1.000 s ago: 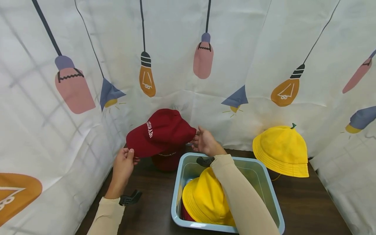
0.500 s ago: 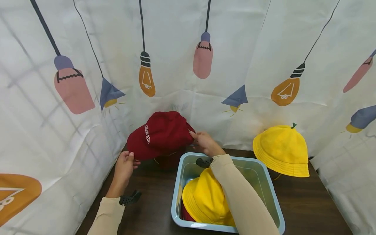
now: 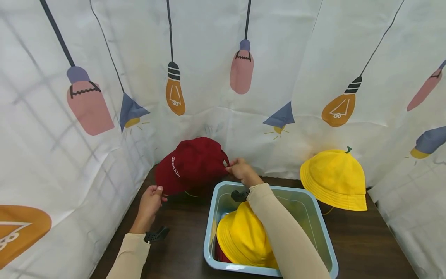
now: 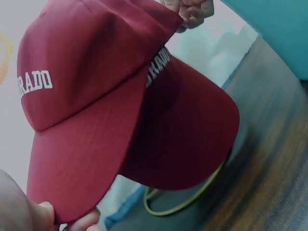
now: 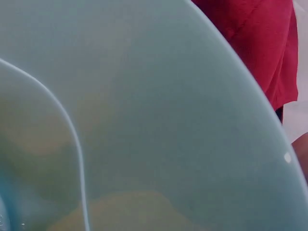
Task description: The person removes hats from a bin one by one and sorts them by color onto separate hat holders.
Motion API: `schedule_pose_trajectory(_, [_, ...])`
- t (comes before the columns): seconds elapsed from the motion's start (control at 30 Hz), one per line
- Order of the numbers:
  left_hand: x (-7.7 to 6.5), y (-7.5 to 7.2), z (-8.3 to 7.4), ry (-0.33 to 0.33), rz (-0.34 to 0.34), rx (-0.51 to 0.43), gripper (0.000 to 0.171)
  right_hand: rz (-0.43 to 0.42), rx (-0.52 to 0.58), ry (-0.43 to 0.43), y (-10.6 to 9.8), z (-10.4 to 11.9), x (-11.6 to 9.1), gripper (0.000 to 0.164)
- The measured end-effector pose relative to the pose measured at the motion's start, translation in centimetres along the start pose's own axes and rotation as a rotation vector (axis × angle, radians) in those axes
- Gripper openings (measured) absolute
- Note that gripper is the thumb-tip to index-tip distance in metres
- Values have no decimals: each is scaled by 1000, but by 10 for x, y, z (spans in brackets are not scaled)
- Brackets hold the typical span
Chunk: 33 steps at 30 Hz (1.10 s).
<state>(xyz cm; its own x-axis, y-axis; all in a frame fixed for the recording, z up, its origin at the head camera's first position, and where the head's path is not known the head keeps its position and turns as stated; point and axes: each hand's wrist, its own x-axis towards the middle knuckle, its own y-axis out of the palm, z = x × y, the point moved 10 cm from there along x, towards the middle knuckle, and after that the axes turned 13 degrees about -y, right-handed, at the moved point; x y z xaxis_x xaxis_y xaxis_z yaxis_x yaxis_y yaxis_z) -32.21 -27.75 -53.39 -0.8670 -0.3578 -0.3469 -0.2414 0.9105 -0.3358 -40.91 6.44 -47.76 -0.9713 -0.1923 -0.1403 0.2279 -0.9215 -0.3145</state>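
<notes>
A dark red baseball cap (image 3: 195, 162) with white "COLORADO" lettering is held between both hands at the back left. My left hand (image 3: 150, 203) pinches the edge of its brim, thumb on top. At the rear opening, my right hand (image 3: 242, 171) pinches the cap's back edge. Directly beneath, a second red cap (image 4: 187, 125) with similar lettering shows in the left wrist view, partly covered by the held one. A thin yellowish loop (image 4: 187, 204) curves below that lower cap. In the right wrist view, the bin wall hides most of the right hand.
A light blue plastic bin (image 3: 210, 228) stands under my right forearm. Inside lies a yellow bucket hat (image 3: 244, 236), with something red (image 3: 221, 255) beneath it. Another yellow hat (image 3: 332, 176) with a green stem sits right of the bin. White patterned cloth (image 3: 209, 46) surrounds the dark table (image 3: 177, 244).
The held cap has come down over the lower cap, which is now mostly hidden in the head view. My right fingers have closed on the cap's back edge.
</notes>
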Motion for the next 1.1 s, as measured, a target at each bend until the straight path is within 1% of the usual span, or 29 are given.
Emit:
schedule_pose_trajectory(0.13, [4,5,11,-45,34,7,31,1,-33,14,1,-1,0,19])
schedule_pose_trajectory(0.3, [5,7,14,-56,38,25,31,0,-43,47,2,-5,-1,18])
schedule_pose_trajectory(0.4, [5,7,12,-49,35,30,32,-6,-66,62,0,-6,-2,19])
schedule_pose_trajectory(0.63, [0,7,5,-15,-14,47,30,-11,-216,63,-5,-4,-3,18])
schedule_pose_trajectory(0.8, [-1,8,3,-5,-21,50,30,-15,-266,60,-7,-3,-3,16])
schedule_pose_trajectory(0.97, [-2,7,3,10,-19,40,31,-23,-264,54,-7,-1,-1,18])
schedule_pose_trajectory(1.1, [-3,8,5,-4,7,20,32,-35,-167,59,-4,-2,1,16])
